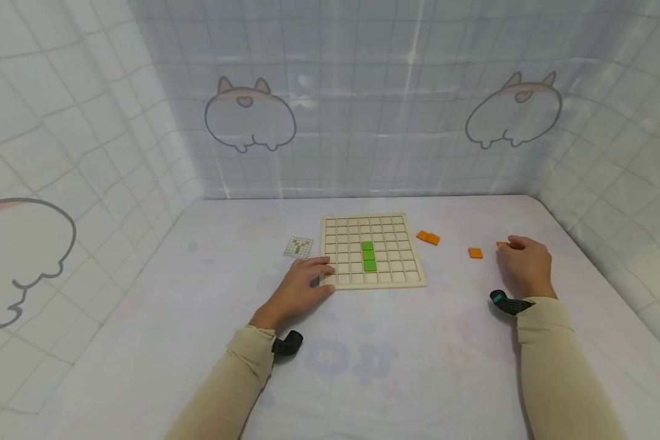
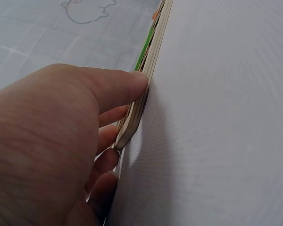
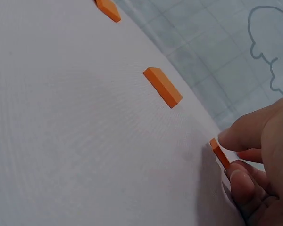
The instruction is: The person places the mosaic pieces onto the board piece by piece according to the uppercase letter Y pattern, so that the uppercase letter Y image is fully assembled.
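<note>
My left hand rests at the near left corner of a wooden grid board. In the left wrist view its thumb lies against the board's front edge, and the loosely bent fingers touch the left side. Three green square tiles stand in a column on the grid. Far to the right, my right hand pinches a small orange tile between its fingertips, low over the table. The hand partly hides this tile in the head view. Another orange tile lies flat just left of that hand.
Two more orange tiles lie touching each other by the board's right edge. A small pattern card lies left of the board. White cloth covers the table, and grid-printed curtains stand at the back and sides.
</note>
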The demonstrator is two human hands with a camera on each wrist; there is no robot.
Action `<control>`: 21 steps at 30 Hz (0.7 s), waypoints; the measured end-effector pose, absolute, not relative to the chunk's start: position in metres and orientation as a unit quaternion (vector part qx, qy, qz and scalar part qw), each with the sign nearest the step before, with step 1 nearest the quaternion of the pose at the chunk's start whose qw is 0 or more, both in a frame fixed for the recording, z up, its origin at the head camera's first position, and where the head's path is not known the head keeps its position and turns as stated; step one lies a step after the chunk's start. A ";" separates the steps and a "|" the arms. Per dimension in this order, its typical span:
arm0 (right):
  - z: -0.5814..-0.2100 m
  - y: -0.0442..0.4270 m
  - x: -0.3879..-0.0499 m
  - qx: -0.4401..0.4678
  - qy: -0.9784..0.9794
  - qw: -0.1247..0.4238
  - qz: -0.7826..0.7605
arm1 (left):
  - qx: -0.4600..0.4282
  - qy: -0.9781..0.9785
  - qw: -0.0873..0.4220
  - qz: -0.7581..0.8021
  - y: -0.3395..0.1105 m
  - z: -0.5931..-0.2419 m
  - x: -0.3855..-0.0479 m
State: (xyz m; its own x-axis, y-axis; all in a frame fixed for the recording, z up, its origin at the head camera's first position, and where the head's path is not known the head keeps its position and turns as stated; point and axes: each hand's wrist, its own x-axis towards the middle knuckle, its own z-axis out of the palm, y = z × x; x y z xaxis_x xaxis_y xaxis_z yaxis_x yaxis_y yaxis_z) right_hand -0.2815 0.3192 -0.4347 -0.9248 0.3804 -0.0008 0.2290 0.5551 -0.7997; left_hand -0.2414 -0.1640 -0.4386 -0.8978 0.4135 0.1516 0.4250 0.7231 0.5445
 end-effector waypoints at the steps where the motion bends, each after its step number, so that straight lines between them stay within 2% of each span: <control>1: -0.435 0.319 -0.283 -0.171 -0.882 0.087 0.430 | -0.225 -0.929 0.009 -0.294 -0.164 -0.439 -0.242; 13: -0.432 0.318 -0.289 -0.133 -0.921 0.090 0.354 | -0.217 -0.932 0.011 -0.290 -0.164 -0.441 -0.244; 21: -0.432 0.317 -0.286 -0.145 -0.917 0.090 0.359 | -0.217 -0.931 0.009 -0.295 -0.164 -0.440 -0.243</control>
